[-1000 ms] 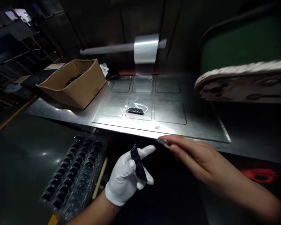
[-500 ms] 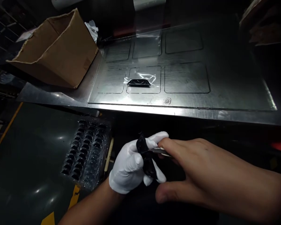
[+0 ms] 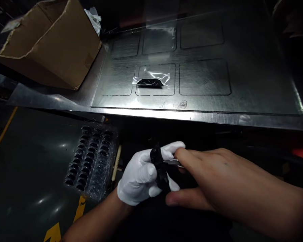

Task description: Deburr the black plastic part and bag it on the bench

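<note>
Two hands meet at the lower centre of the frame. The white-gloved left hand (image 3: 141,178) is closed around a small black plastic part (image 3: 159,169), gripped between thumb and fingers and standing roughly upright. The bare right hand (image 3: 207,183) pinches a thin metal blade (image 3: 172,163) between forefinger and thumb, its tip touching the black part near the top. The part is glossy, dark and narrow; its finer shape cannot be told in the dim light.

Left of the hands, a clear blister tray (image 3: 93,161) lies on the dark floor (image 3: 27,161), its rows of pockets filled with small black pieces. Yellow floor markings (image 3: 53,232) show at the lower left; they cannot be read.

Farther up, a steel worktable (image 3: 242,97) spans the frame, scored with rounded rectangles. In the middle one lies another black part in a clear bag (image 3: 150,80). A faint mark near the table's front edge is illegible. A cardboard box (image 3: 53,43) sits at the upper left, with a white cloth (image 3: 93,18) behind it.
</note>
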`<state>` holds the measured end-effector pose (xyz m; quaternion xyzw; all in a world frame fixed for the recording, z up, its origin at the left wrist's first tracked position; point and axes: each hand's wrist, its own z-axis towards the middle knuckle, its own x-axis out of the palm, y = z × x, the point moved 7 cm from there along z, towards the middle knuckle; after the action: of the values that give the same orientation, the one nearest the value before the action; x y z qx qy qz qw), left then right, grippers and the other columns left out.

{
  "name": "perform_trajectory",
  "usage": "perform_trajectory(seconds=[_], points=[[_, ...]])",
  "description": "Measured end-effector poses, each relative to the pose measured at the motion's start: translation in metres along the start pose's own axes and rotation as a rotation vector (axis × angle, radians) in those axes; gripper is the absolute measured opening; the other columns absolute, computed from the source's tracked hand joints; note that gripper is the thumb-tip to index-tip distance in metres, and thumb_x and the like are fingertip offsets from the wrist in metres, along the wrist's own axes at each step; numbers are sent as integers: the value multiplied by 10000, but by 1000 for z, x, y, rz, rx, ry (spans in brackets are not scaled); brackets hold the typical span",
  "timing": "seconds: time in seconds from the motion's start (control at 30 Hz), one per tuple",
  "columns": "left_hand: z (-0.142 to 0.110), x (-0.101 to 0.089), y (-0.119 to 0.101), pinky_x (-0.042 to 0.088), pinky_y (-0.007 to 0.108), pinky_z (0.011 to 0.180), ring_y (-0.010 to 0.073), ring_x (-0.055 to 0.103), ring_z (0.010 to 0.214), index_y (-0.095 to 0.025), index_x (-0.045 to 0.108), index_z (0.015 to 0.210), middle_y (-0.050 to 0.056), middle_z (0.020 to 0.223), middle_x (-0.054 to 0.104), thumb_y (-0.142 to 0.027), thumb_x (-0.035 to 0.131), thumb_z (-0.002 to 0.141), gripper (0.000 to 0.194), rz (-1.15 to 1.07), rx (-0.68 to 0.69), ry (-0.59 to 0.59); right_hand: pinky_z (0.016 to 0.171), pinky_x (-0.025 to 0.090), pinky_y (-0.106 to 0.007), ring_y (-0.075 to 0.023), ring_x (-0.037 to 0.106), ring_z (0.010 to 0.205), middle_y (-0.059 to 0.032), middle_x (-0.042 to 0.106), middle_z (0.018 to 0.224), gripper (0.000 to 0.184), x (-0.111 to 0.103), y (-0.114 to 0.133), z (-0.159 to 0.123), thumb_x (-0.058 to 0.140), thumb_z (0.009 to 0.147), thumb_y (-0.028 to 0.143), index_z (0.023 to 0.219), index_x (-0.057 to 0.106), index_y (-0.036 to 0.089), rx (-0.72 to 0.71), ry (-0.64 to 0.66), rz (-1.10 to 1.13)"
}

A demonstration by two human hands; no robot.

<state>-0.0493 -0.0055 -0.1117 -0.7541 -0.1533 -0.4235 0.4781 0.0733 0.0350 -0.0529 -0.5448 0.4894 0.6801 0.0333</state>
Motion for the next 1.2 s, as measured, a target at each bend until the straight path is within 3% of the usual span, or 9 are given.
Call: perform_trajectory(seconds=[0.13,0.23,0.6,0.7,0.83,0.9,1.0,1.1,1.2], points=[[0,-4,-2,259,107,347,-23,447,432,-163,763,1255,237,1413,655,-500,777,941,462,0,12,-43,328,325,-287,-209,611,384,26,671,595,555,0,3,0,755,843,743,789,490,258,-29,-30,-48],[-1,-4,-3,265,117,349,-21,480,447,-186,779,1234,217,1509,594,-513,790,928,448,1,-6,-59,349,322,-299,-208,605,382,29,657,581,555,2,4,0,711,873,757,779,485,258,-33,-29,-58],[-4,-10,3,211,140,343,19,373,396,-161,668,1439,142,874,778,-571,757,938,654,31,-68,-71,387,318,-318,-232,635,421,22,658,601,584,10,1,-1,572,927,813,783,470,256,-5,26,-104],[-3,-13,3,234,132,361,18,423,418,-183,691,1408,146,942,782,-531,709,986,547,29,-43,-63,409,300,-320,-240,644,432,30,666,619,571,15,-1,-2,550,947,804,814,490,252,21,54,-132],[0,-12,2,257,133,369,-7,471,452,-226,750,1301,195,1381,688,-495,702,992,412,15,18,-64,433,289,-328,-237,645,453,34,674,637,560,20,-5,-2,503,979,792,825,505,254,71,100,-126],[2,-12,5,282,141,376,8,473,443,-213,732,1329,193,1281,737,-507,705,983,455,1,17,-68,434,325,-323,-216,653,486,39,684,662,556,17,-6,-4,546,958,794,832,509,253,89,108,-46],[3,-16,8,311,150,396,47,484,439,-183,707,1364,157,975,797,-512,719,972,512,-1,16,-107,483,456,-304,-177,687,593,18,725,782,514,2,-4,-15,499,1004,756,910,554,254,19,-24,125],[2,-23,3,312,152,401,43,518,462,-207,728,1332,190,1167,783,-503,718,981,460,20,68,-167,635,577,-316,-200,741,763,-34,754,929,369,-19,-15,-40,348,1128,538,1143,602,271,-77,-359,122],[1,-26,-2,319,153,405,46,519,462,-201,731,1330,184,1109,792,-504,712,990,456,40,91,-182,767,649,-331,-212,784,948,1,794,1120,275,-10,-47,-57,456,1113,368,1342,607,345,94,-346,4]])
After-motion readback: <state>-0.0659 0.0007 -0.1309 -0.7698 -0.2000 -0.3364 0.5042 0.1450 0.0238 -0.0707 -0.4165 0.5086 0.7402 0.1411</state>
